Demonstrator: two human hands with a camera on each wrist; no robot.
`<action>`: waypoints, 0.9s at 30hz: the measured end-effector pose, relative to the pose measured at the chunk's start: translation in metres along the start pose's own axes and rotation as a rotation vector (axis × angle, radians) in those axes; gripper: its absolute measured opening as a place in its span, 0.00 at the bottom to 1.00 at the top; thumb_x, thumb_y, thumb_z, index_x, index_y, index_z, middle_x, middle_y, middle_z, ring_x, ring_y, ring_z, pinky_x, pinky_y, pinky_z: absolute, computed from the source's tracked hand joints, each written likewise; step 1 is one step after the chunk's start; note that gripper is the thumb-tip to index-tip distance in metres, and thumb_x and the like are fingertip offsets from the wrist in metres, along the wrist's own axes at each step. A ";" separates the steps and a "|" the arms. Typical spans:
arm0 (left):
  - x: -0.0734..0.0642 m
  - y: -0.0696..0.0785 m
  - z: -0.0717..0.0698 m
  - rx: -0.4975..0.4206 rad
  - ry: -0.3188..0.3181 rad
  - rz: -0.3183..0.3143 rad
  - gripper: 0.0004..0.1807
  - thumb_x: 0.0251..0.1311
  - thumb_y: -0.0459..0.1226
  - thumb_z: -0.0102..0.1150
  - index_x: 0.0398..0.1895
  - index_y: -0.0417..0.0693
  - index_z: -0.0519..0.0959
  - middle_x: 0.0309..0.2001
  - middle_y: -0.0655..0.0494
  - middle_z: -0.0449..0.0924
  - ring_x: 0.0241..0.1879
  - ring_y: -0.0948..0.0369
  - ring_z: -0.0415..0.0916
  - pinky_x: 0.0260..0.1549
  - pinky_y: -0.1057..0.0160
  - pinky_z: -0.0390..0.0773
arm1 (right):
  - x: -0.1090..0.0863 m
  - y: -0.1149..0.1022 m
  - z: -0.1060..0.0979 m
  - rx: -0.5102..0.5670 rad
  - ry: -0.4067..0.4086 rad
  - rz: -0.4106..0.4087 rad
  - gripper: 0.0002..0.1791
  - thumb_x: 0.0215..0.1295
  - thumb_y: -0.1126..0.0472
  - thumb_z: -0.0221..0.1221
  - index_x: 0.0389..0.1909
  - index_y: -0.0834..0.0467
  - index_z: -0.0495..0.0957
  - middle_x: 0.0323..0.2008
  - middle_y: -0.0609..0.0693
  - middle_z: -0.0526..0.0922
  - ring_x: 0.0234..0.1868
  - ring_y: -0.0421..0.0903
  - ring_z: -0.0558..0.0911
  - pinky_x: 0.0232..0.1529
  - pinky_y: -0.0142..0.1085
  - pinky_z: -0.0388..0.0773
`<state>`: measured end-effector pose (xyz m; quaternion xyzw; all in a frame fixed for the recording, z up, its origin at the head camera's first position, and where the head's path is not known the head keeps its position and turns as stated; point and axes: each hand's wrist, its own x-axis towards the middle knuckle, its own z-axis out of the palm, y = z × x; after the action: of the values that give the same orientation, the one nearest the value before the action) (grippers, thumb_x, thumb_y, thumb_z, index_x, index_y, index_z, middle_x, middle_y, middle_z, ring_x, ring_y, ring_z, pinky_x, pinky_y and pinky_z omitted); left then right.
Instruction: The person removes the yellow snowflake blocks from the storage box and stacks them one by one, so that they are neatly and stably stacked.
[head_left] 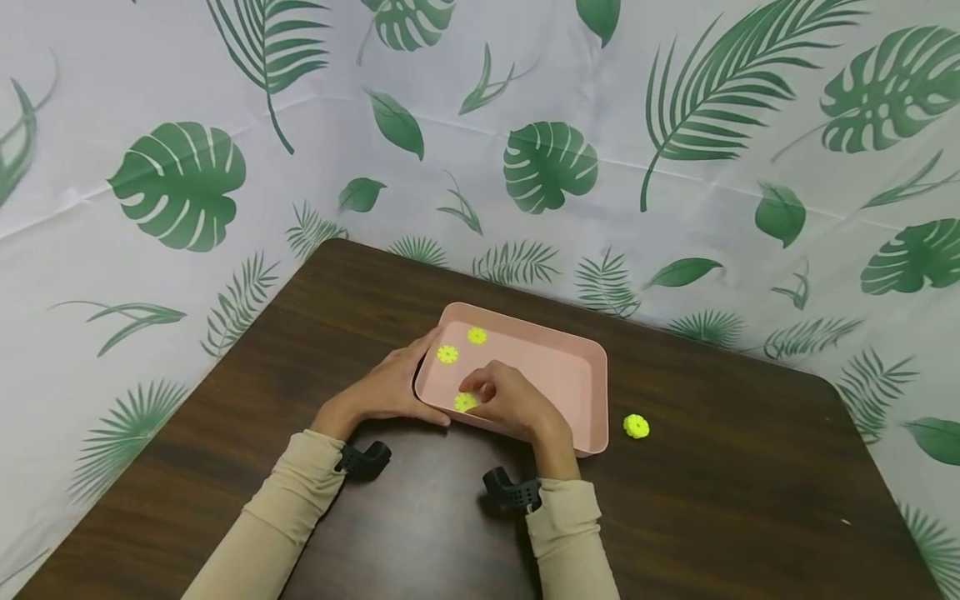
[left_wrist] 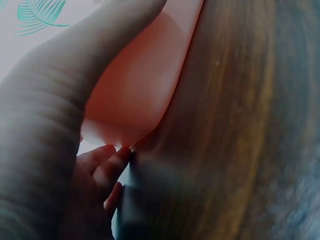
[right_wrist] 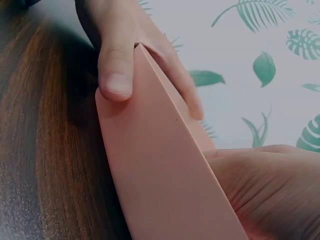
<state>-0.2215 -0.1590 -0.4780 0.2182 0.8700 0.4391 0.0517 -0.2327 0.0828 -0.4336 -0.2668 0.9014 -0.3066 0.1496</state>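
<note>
A shallow pink tray [head_left: 558, 375] sits on the dark wooden table. My left hand [head_left: 390, 385] grips its left end, with the thumb along the front wall and the fingers around the end wall; the left wrist view shows fingertips [left_wrist: 117, 152] against the pink wall [left_wrist: 145, 75]. Inside the tray, my right hand [head_left: 517, 400] has its thumb and forefinger around a bright yellow-green flower-shaped piece [head_left: 465, 402] near the front left corner. Two similar pieces [head_left: 447, 354] [head_left: 477, 335] lie flat farther back. In the right wrist view the tray wall hides my right fingertips.
To the right of the tray, more yellow-green flower-shaped pieces [head_left: 636, 427] lie stacked on the table [head_left: 720, 492]. A white cloth with green leaf prints [head_left: 465, 158] hangs behind the table's back edge. Black bands [head_left: 510, 490] are on both wrists.
</note>
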 end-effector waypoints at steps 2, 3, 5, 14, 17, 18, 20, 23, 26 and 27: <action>0.000 0.001 0.000 0.007 0.008 0.014 0.77 0.38 0.56 0.86 0.86 0.51 0.41 0.83 0.50 0.49 0.78 0.46 0.53 0.72 0.36 0.52 | -0.001 0.000 0.000 0.000 0.006 -0.002 0.12 0.60 0.71 0.68 0.44 0.58 0.89 0.37 0.49 0.83 0.39 0.46 0.78 0.43 0.39 0.80; 0.000 0.001 0.000 0.012 0.010 0.019 0.77 0.39 0.55 0.86 0.86 0.50 0.41 0.82 0.49 0.49 0.78 0.47 0.53 0.73 0.36 0.51 | -0.001 0.000 0.000 0.001 0.008 -0.003 0.11 0.60 0.71 0.69 0.43 0.58 0.89 0.37 0.48 0.83 0.39 0.46 0.78 0.44 0.39 0.79; 0.000 0.002 0.000 0.017 0.012 0.023 0.77 0.40 0.56 0.85 0.86 0.50 0.41 0.82 0.48 0.49 0.78 0.46 0.53 0.73 0.36 0.51 | -0.002 0.001 0.000 0.004 0.015 -0.006 0.10 0.61 0.71 0.69 0.42 0.58 0.88 0.37 0.49 0.83 0.39 0.46 0.78 0.44 0.40 0.80; -0.001 0.004 0.000 0.005 0.005 0.028 0.76 0.42 0.54 0.84 0.86 0.49 0.40 0.82 0.46 0.49 0.78 0.47 0.54 0.73 0.36 0.50 | -0.005 0.003 0.003 0.009 0.044 -0.055 0.11 0.60 0.68 0.72 0.40 0.54 0.83 0.35 0.48 0.82 0.38 0.45 0.79 0.44 0.39 0.80; 0.000 0.003 0.000 0.009 0.006 0.029 0.76 0.41 0.55 0.84 0.86 0.49 0.40 0.82 0.46 0.49 0.78 0.47 0.53 0.73 0.36 0.50 | -0.005 0.004 0.004 0.017 0.052 -0.056 0.11 0.61 0.67 0.72 0.42 0.54 0.85 0.35 0.47 0.82 0.37 0.45 0.79 0.44 0.38 0.80; 0.000 0.003 0.000 0.011 0.006 0.029 0.76 0.42 0.55 0.84 0.86 0.49 0.40 0.82 0.46 0.49 0.78 0.47 0.53 0.73 0.36 0.50 | -0.005 0.005 0.004 0.022 0.054 -0.049 0.11 0.61 0.66 0.72 0.44 0.54 0.86 0.34 0.47 0.82 0.37 0.44 0.79 0.44 0.38 0.81; 0.000 0.003 0.001 0.014 0.005 0.029 0.76 0.42 0.56 0.84 0.86 0.48 0.40 0.82 0.46 0.49 0.79 0.47 0.53 0.73 0.35 0.50 | -0.005 0.006 0.005 0.032 0.059 -0.044 0.12 0.62 0.66 0.72 0.46 0.55 0.88 0.34 0.46 0.83 0.36 0.44 0.79 0.43 0.37 0.81; -0.001 0.003 0.001 0.017 0.003 0.029 0.76 0.42 0.56 0.84 0.85 0.48 0.40 0.82 0.46 0.48 0.79 0.47 0.52 0.73 0.35 0.49 | -0.005 0.007 0.005 0.044 0.059 -0.050 0.14 0.62 0.66 0.72 0.49 0.56 0.89 0.32 0.46 0.82 0.35 0.44 0.78 0.41 0.36 0.80; 0.000 0.003 0.001 0.021 0.003 0.034 0.76 0.42 0.56 0.84 0.85 0.48 0.39 0.83 0.46 0.48 0.79 0.47 0.52 0.73 0.35 0.49 | -0.005 0.008 0.005 0.049 0.060 -0.053 0.14 0.62 0.66 0.72 0.49 0.57 0.89 0.30 0.46 0.81 0.34 0.43 0.78 0.39 0.35 0.79; 0.000 0.003 0.001 0.021 0.003 0.035 0.76 0.42 0.56 0.84 0.86 0.49 0.39 0.83 0.47 0.48 0.79 0.48 0.52 0.73 0.36 0.49 | -0.005 0.008 0.004 0.050 0.061 -0.054 0.14 0.62 0.66 0.72 0.48 0.57 0.89 0.30 0.46 0.81 0.33 0.43 0.78 0.39 0.35 0.79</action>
<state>-0.2203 -0.1568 -0.4757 0.2332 0.8707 0.4312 0.0407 -0.2294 0.0889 -0.4411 -0.2777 0.8901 -0.3408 0.1201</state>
